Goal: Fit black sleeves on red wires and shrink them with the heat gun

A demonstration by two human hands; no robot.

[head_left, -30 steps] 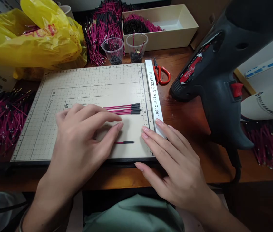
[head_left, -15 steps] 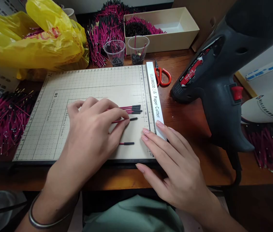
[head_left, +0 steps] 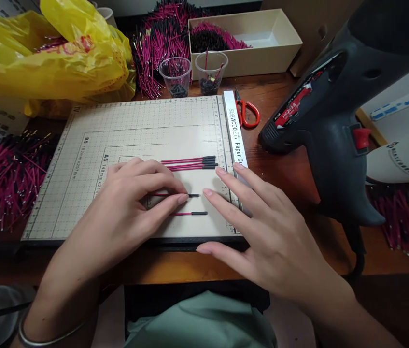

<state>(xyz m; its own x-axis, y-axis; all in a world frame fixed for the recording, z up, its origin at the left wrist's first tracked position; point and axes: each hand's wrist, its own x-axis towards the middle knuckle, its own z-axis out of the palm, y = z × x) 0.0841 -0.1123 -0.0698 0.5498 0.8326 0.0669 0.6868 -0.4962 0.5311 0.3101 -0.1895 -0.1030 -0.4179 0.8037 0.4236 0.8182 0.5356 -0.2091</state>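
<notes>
A thin dark red wire with a black sleeve (head_left: 193, 195) on its end is pinched between the thumb and forefinger of my left hand (head_left: 142, 193), just above the paper cutter board (head_left: 142, 113). Below it on the board lies a single sleeved wire (head_left: 199, 213), partly covered by my left fingers. Several more sleeved wires (head_left: 190, 162) lie side by side further up, their black ends toward the right. My right hand (head_left: 262, 222) hovers over the board's right side with fingers spread, its fingertips near the white cutter rail (head_left: 233, 118). It holds nothing.
Red-handled scissors (head_left: 249, 115) and a black heat gun (head_left: 320, 130) are on the right. Two clear cups (head_left: 176, 79) and a cardboard box (head_left: 262, 63) stand behind the board. Wire bundles (head_left: 12, 169) and a yellow bag (head_left: 81, 63) are at left.
My left hand has drawn the pinched wire down toward me, away from the group. My right hand has shifted slightly up and its fingers have spread.
</notes>
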